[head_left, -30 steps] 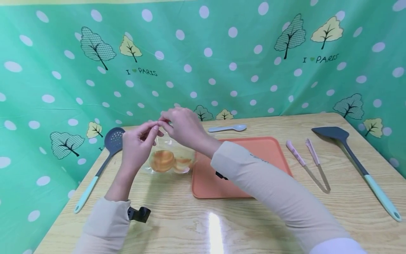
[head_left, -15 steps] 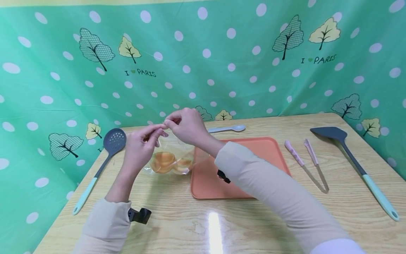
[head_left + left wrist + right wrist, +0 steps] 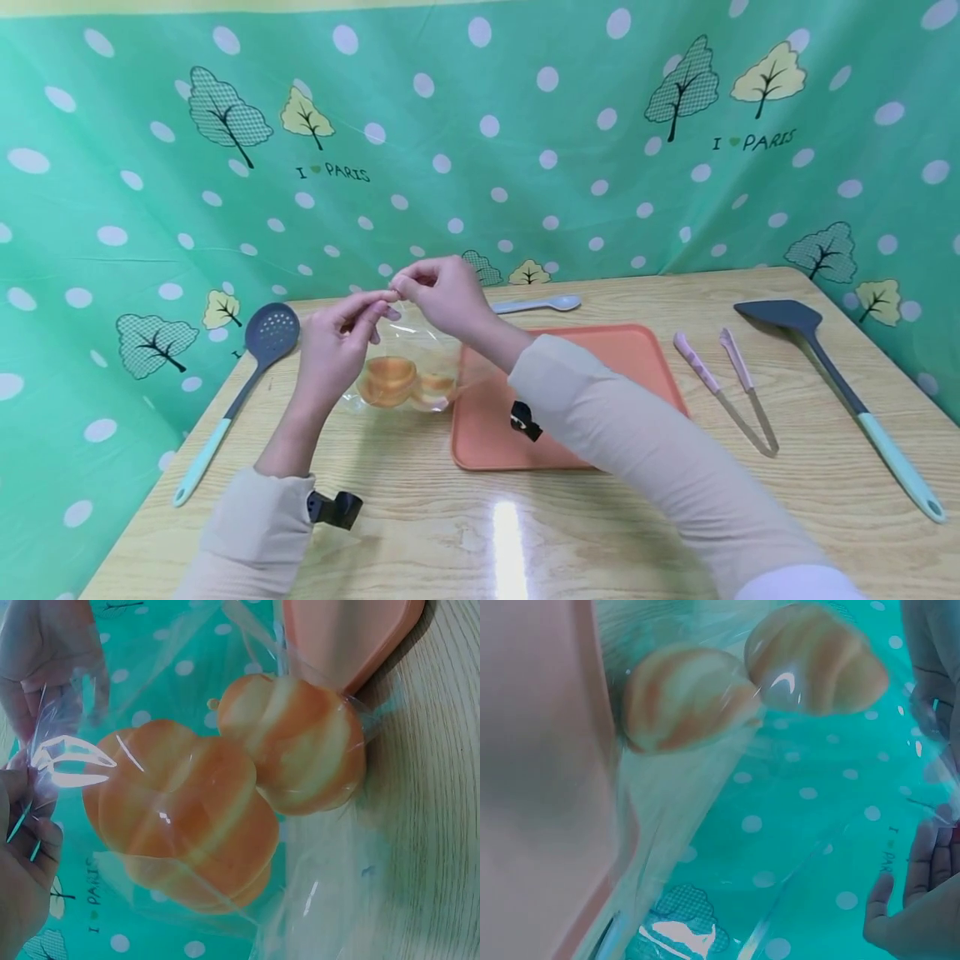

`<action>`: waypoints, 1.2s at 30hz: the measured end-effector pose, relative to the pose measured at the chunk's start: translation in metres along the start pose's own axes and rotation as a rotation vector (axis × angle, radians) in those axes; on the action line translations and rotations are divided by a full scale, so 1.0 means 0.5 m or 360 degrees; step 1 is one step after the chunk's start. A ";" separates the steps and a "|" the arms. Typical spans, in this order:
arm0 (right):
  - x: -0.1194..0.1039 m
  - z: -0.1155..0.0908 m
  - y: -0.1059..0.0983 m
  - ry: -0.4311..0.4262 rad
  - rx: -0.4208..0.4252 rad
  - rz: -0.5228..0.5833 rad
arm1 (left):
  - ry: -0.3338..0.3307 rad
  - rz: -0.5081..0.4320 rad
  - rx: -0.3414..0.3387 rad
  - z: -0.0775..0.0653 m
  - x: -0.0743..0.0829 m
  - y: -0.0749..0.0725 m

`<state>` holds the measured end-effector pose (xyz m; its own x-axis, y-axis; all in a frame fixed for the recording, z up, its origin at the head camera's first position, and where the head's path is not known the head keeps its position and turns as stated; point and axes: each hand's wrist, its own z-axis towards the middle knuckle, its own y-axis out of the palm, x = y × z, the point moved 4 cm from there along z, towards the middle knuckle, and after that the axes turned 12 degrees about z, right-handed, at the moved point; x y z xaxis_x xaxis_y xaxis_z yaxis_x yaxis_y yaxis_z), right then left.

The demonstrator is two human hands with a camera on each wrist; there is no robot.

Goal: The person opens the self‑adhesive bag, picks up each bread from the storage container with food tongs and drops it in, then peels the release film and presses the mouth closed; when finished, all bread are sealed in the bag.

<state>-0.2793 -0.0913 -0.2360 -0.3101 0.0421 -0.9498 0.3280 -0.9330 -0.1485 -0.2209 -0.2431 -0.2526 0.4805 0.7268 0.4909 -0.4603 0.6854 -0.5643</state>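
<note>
The left hand [image 3: 330,350] and right hand [image 3: 447,293] are pinching the clear plastic bag [image 3: 420,337] at its top; golden-brown striped bread rolls [image 3: 388,382] are sitting inside, below the 2 hands, left of the orange rectangular tray [image 3: 630,358].

Left hand [image 3: 330,354], right hand [image 3: 452,302]: slightly further right | spoon [image 3: 562,302]: handle end now hidden

A person wears pale beige long sleeves, the left sleeve [image 3: 236,575] and the right sleeve [image 3: 652,458] each ending in a broad cuff above a bare left hand [image 3: 333,354] and right hand [image 3: 453,300]. A compact black left wrist camera [image 3: 335,509] juts from one cuff; a black right wrist camera [image 3: 526,421], partly hidden, shows a pale glint. White cloth [image 3: 798,583] borders the right sleeve's upper end, seen from the head camera.
</note>
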 end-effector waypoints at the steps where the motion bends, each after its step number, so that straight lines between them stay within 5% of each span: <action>1: 0.000 0.000 0.001 0.0015 0.0014 0.0014 | 0.0005 0.0000 0.0012 0.000 0.000 0.000; 19: -0.006 -0.001 0.019 0.0229 0.0196 0.0286 | 0.0176 0.0093 0.0302 -0.006 -0.004 0.002; 24: 0.004 0.007 0.006 0.0229 0.0203 0.0325 | 0.0258 0.0102 0.0296 -0.006 0.007 0.003; 26: 0.006 0.008 0.000 0.0184 0.0156 0.0316 | 0.0203 0.0072 0.0262 -0.006 0.005 0.002; 36: 0.006 0.005 -0.028 -0.0025 0.0034 0.0189 | -0.0437 -0.0345 0.0190 -0.009 -0.029 -0.003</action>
<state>-0.2872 -0.0791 -0.2362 -0.2839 -0.0748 -0.9559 0.3441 -0.9385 -0.0288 -0.2237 -0.2550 -0.2618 0.3656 0.5378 0.7596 -0.4614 0.8135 -0.3540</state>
